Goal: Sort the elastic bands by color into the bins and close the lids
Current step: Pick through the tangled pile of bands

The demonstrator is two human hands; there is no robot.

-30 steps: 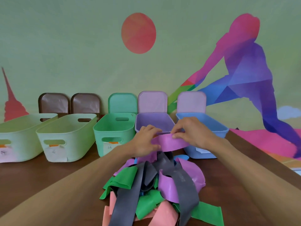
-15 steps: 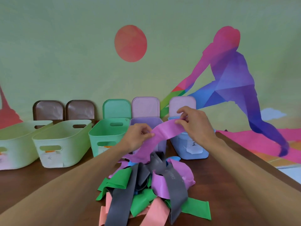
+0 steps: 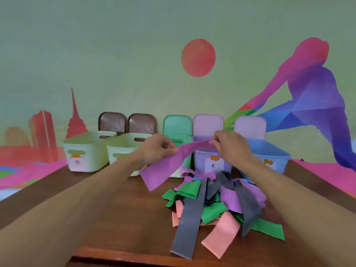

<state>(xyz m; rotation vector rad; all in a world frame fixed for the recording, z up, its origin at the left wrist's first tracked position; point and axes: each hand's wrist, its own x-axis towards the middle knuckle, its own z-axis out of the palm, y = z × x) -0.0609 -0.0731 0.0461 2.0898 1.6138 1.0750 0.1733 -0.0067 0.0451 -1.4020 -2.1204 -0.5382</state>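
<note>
I am holding a purple band (image 3: 167, 166), a flat, wide, matte strip, arching between my 2 hands. My left hand (image 3: 156, 149) is pinching it partway along with thumb and fingertips, and its free end is hanging down toward the table (image 3: 115, 209). My right hand (image 3: 231, 147) is pinching the other end just in front of the purple bin (image 3: 200, 160) (its lid (image 3: 208, 124) is standing upright behind it). The pile of bands (image 3: 217, 201) is lying below my hands.
</note>
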